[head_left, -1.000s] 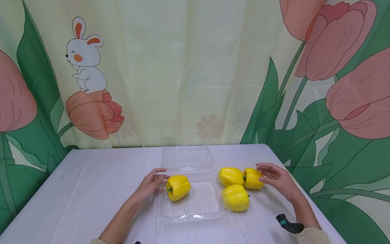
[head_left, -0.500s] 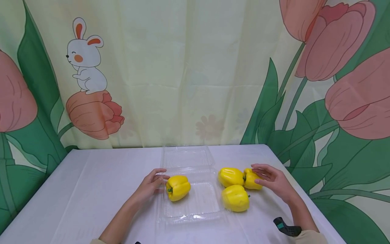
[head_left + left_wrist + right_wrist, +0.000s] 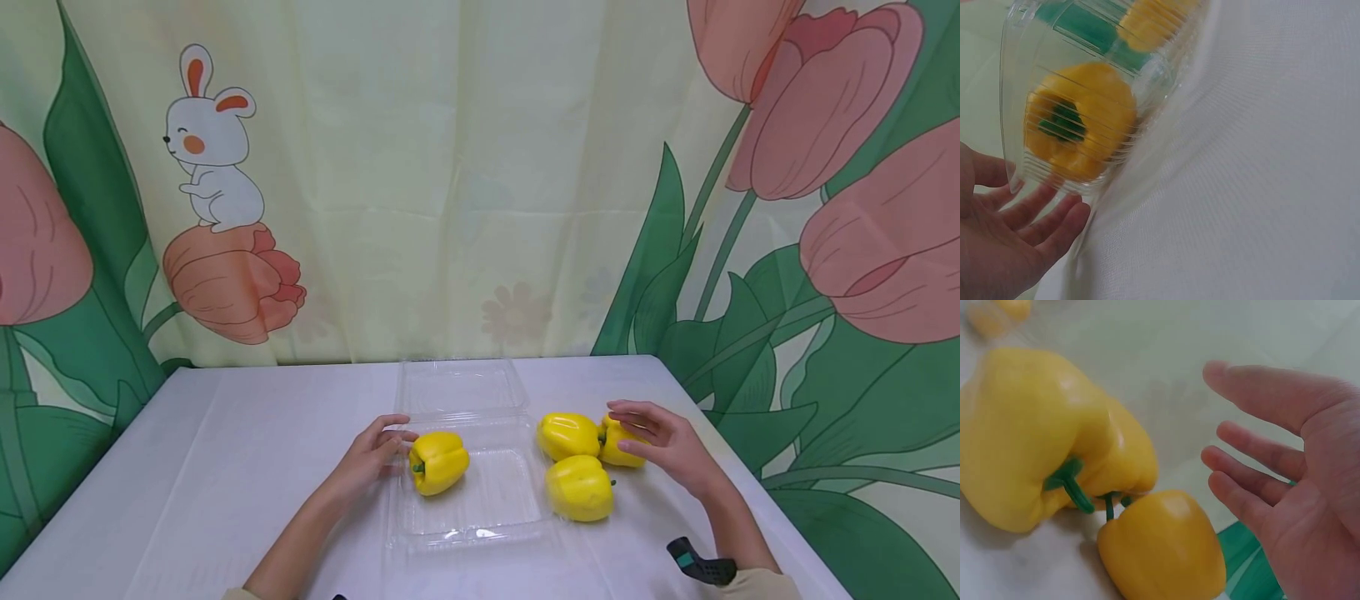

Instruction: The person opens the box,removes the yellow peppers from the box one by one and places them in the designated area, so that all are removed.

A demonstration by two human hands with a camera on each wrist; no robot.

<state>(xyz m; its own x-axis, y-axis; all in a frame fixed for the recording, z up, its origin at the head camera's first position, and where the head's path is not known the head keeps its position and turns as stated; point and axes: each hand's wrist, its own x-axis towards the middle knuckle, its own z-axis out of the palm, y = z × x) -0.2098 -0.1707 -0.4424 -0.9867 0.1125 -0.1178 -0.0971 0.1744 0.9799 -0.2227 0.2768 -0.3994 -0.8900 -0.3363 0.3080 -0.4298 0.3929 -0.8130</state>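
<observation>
A clear plastic clamshell box (image 3: pixel 506 487) lies on the table with its lid (image 3: pixel 461 389) folded back. Inside its left half sits one yellow bell pepper (image 3: pixel 439 465). My left hand (image 3: pixel 363 460) is at the box's left wall, fingertips against the ribbed side in the left wrist view. To the right of the box stand three more yellow bell peppers: one at the back (image 3: pixel 567 436), one in front (image 3: pixel 580 489) and one at the right (image 3: pixel 617 443). My right hand (image 3: pixel 666 439) hovers beside the right pepper, partly covering it, fingers extended and holding nothing (image 3: pixel 1163 550).
A white cloth covers the table (image 3: pixel 247 467). Behind it hangs a curtain (image 3: pixel 450 183) printed with tulips and a rabbit. A black band (image 3: pixel 701 563) is on the right wrist.
My right hand has moved a little to the left, over the right bell pepper. The left hand, the box and the peppers have stayed in place.
</observation>
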